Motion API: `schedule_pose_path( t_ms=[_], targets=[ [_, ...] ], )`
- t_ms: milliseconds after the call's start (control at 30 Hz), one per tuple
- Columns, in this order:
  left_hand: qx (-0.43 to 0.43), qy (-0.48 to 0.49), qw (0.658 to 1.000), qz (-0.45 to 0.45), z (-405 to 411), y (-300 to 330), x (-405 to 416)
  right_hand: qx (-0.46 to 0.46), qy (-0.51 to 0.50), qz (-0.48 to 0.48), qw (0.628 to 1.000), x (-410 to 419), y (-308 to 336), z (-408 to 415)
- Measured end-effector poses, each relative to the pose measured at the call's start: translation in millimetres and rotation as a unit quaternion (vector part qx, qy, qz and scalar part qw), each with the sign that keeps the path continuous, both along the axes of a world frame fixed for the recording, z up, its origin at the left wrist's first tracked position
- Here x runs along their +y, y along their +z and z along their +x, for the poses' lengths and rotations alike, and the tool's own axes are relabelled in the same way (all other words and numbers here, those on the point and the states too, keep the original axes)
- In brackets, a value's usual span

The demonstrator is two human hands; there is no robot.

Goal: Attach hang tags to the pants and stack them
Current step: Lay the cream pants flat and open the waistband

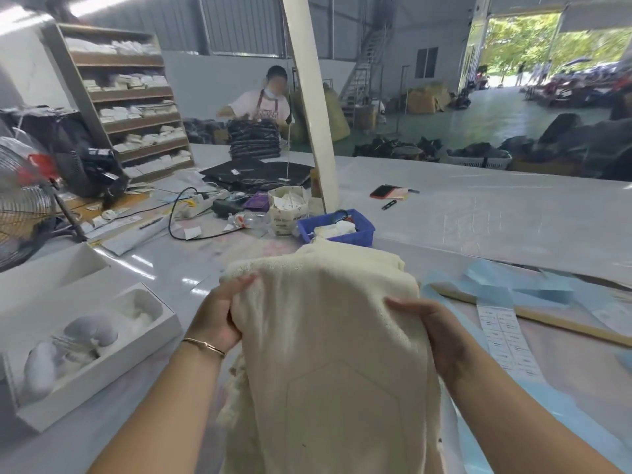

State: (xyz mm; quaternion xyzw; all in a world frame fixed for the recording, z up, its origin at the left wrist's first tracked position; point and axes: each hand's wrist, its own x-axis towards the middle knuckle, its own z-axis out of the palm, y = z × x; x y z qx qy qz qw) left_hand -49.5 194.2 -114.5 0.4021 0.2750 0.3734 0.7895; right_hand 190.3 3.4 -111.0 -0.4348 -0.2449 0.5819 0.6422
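Here the left hand (219,316) and right hand (434,331) grip cream pants (328,330) by their edges.

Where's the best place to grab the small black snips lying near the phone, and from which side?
Probably at the thicker joined end of the snips, coming straight down from above. They lie flat on the table with bare surface around them, apart from the phone.
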Motion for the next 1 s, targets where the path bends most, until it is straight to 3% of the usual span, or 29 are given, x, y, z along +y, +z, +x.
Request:
schedule_pose_path(
  t_ms=[100,233,300,433,533,733,1000],
  targets=[
    [-0.010,0.026,0.997,0.068,-9.0,36.5,-18.5,-0.018,-0.017,0.042,0.999,-15.3,11.4,4.5],
    [-0.070,-0.021,0.979,0.189,-24.7,98.5,-53.7,0.114,0.039,0.141,0.983,-51.3,24.5,-2.9],
    [-0.066,-0.057,0.970,0.226,-27.7,120.9,-77.9,0.116,0.036,0.133,0.984,-69.5,34.2,-12.9],
    [-0.017,-0.023,0.961,0.277,-26.6,148.7,-130.4,0.051,-0.011,0.153,0.987,-113.4,61.4,-22.7],
    [-0.011,0.004,0.945,0.326,-29.5,166.2,-170.4,-0.035,-0.080,0.188,0.978,-156.0,82.8,-18.5],
    [-0.010,0.053,0.908,0.415,-29.2,219.1,-269.4,-0.137,-0.120,0.242,0.953,-266.5,132.2,-13.1],
    [-0.013,0.100,0.858,0.504,-13.2,275.6,-432.6,-0.294,-0.216,0.309,0.878,-457.9,196.1,-9.3]
  ],
)
